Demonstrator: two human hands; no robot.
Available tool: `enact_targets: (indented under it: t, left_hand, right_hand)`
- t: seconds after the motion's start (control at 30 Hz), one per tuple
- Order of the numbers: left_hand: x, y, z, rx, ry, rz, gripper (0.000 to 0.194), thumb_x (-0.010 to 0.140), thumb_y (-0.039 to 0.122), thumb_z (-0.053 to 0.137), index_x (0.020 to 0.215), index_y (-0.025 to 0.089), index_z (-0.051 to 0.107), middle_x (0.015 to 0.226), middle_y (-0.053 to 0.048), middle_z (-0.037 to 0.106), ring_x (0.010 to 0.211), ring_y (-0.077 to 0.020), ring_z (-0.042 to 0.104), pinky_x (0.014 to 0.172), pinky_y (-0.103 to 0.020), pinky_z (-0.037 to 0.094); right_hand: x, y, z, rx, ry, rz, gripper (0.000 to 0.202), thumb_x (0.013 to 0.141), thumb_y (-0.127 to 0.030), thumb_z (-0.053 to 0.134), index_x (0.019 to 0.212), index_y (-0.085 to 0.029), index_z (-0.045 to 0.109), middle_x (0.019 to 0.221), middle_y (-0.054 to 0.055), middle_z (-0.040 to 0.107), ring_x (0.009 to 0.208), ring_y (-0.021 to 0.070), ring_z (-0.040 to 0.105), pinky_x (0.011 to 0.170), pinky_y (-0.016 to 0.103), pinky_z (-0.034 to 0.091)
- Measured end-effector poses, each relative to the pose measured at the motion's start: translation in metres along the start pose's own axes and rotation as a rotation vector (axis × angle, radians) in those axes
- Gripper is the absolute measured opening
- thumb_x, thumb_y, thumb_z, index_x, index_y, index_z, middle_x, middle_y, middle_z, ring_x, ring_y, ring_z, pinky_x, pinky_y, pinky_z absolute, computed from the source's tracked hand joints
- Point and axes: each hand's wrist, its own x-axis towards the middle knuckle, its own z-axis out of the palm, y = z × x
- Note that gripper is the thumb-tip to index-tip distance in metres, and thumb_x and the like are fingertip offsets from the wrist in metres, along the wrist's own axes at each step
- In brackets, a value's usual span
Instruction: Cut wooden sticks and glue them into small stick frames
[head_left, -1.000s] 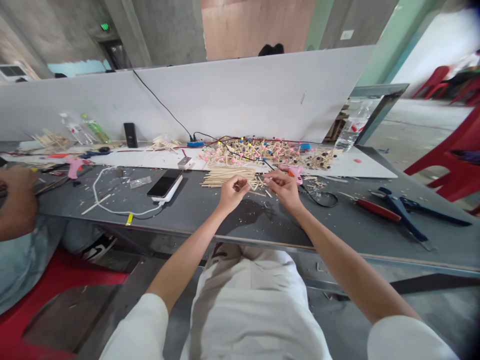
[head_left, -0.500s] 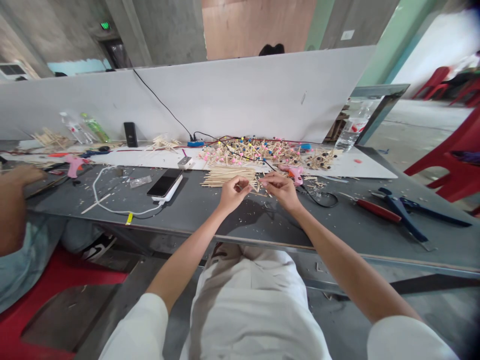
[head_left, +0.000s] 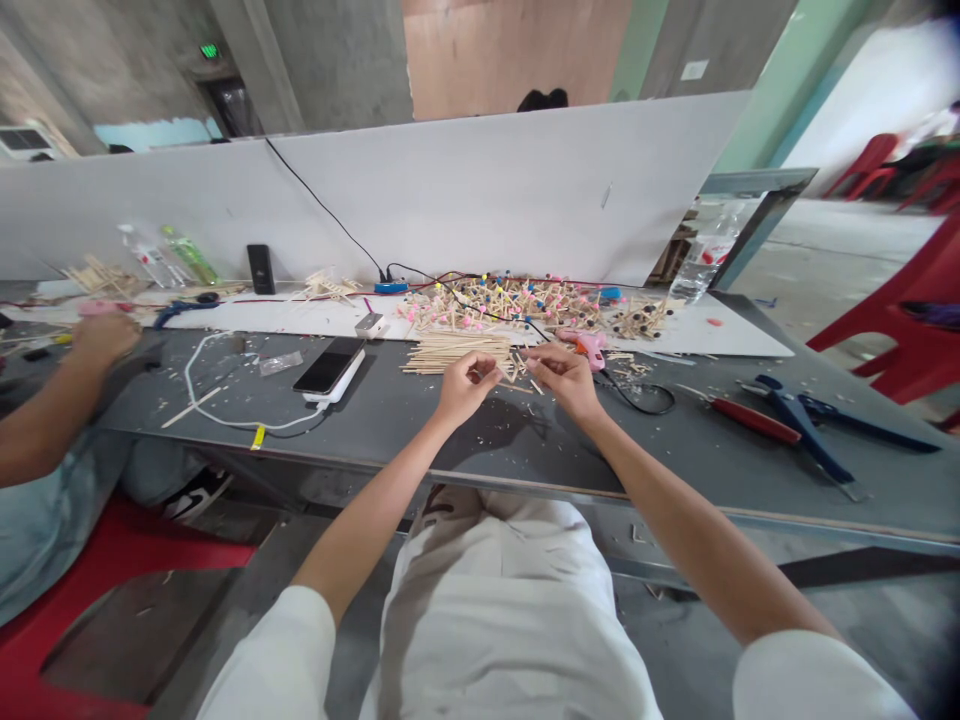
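My left hand (head_left: 469, 388) is closed in a pinch on a small frame of short wooden sticks (head_left: 512, 372), which looks roughly triangular. Just right of it, my right hand (head_left: 564, 380) is also closed, thumb against fingers. Whatever sits in that pinch is too small to make out. Behind my left hand lies a stack of thin wooden sticks (head_left: 450, 353). A pink glue gun (head_left: 591, 347) rests beyond my right hand. Farther back is a large heap of sticks with coloured ball tips (head_left: 502, 303).
To the left lie a phone (head_left: 328, 367) on a white block and a white cable (head_left: 196, 365). Pliers (head_left: 806, 430) and a red-handled tool (head_left: 756, 420) lie at right. A co-worker's hand (head_left: 109, 338) is at far left. A bottle (head_left: 705, 262) stands back right.
My hands stay almost in place; a short stick now shows beneath my right fingers. At far left, the co-worker's hand has moved right and is now at the other pink glue gun, which has shifted left.
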Motion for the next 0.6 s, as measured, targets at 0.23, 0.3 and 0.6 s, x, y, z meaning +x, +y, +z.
enact_targets:
  t: [0.23, 0.3, 0.6]
  left_hand:
    - [0.0003, -0.0019, 0.0, -0.001, 0.014, -0.022, 0.03, 0.08, 0.046, 0.068, 0.085, 0.016, 0.064, 0.077, -0.003, 0.063, 0.067, -0.0128, 0.055, 0.06, -0.023, 0.042]
    - [0.0003, -0.0025, 0.0001, -0.002, 0.018, -0.024, 0.03, 0.08, 0.046, 0.068, 0.085, 0.016, 0.064, 0.077, -0.003, 0.063, 0.067, -0.0128, 0.055, 0.061, -0.023, 0.043]
    - [0.0015, -0.0016, 0.0002, -0.078, 0.022, -0.06, 0.029, 0.081, 0.044, 0.068, 0.082, 0.016, 0.061, 0.07, -0.001, 0.059, 0.06, -0.0103, 0.051, 0.054, -0.021, 0.04]
  right_hand:
    - [0.0009, 0.0027, -0.0017, 0.027, 0.0, 0.066, 0.031, 0.077, -0.042, 0.071, 0.101, -0.022, 0.073, 0.071, 0.0, 0.058, 0.052, 0.0109, 0.045, 0.048, 0.027, 0.036]
    - [0.0015, 0.0048, -0.0017, 0.029, -0.016, 0.08, 0.032, 0.076, -0.044, 0.072, 0.099, -0.021, 0.071, 0.069, 0.0, 0.058, 0.053, 0.0111, 0.046, 0.049, 0.027, 0.036]
    - [0.0028, 0.009, -0.0016, 0.048, -0.133, 0.109, 0.029, 0.075, -0.047, 0.072, 0.079, -0.02, 0.063, 0.064, -0.002, 0.054, 0.054, 0.0112, 0.049, 0.05, 0.025, 0.038]
